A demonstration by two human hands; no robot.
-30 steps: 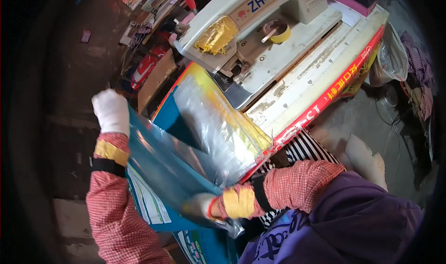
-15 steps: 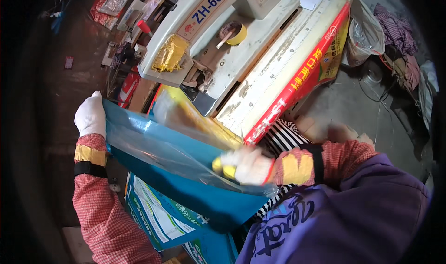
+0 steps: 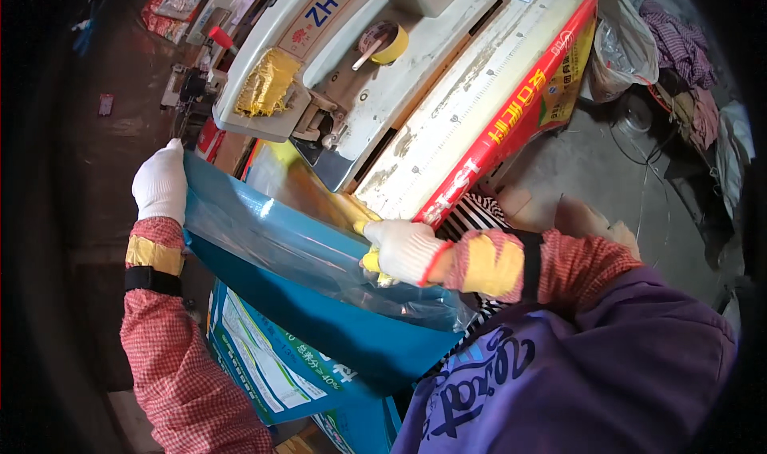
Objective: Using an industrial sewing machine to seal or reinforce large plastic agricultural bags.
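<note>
A large blue sack with a clear plastic liner stretches across the lower middle of the view. My left hand, in a white glove, grips the sack's far upper corner at the left. In a white glove too, my right hand pinches the sack's top edge, where yellow shows, close under the white machine. The sack's mouth lies flat between the two hands.
The white machine carries a yellow tape roll and a yellow cloth; a red strip runs along its bench edge. Another printed blue sack hangs below. Bags and cloth lie on the floor at the upper right.
My right hand has risen from the sack's lower part to its top edge near the machine. My left hand has carried its corner up and left, and the sack's mouth is drawn flat.
</note>
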